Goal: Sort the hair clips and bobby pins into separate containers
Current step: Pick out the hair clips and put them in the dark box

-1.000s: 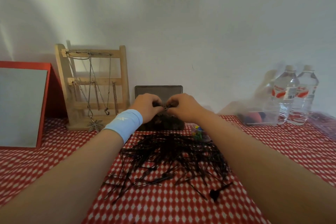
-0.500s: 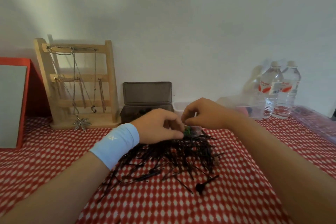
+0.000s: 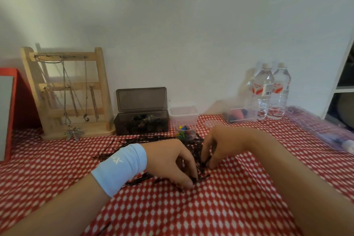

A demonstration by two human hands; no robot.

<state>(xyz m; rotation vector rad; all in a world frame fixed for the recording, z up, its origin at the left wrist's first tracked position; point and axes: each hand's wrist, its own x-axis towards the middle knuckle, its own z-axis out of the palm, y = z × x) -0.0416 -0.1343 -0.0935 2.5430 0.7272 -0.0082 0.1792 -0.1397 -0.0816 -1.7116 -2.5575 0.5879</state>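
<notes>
Now, at the back-left corner of the red-and-white clothed table (image 3: 210, 212) leans a red-framed mirror (image 3: 8, 113). Just beside it stands a wooden jewellery stand (image 3: 102, 90) hung with chains (image 3: 65, 86). Next along the back edge sits the dark box (image 3: 141, 123), its lid up against the wall and dark hair clips (image 3: 145, 119) heaped inside. Just right of it is a clear tub (image 3: 183, 114). In front of that, a small clear cup (image 3: 188, 137) holds little coloured clips (image 3: 183, 130). Further right come a clear case (image 3: 240, 116) with red and dark items, two water bottles (image 3: 264, 90) and, at the right edge, a clear plastic bag (image 3: 325, 132).

The bobby pins (image 3: 134, 141) lie in a loose black heap mid-table, in front of the dark box and the cup, and your hands cover much of it. Your left hand (image 3: 168, 161), with a pale blue wristband (image 3: 120, 168), has its fingers curled down, thumb and forefinger pinching bobby pins at the heap's near edge. Your right hand (image 3: 220, 143) digs curled fingertips into the heap just beside it; you cannot tell whether it grips anything.
</notes>
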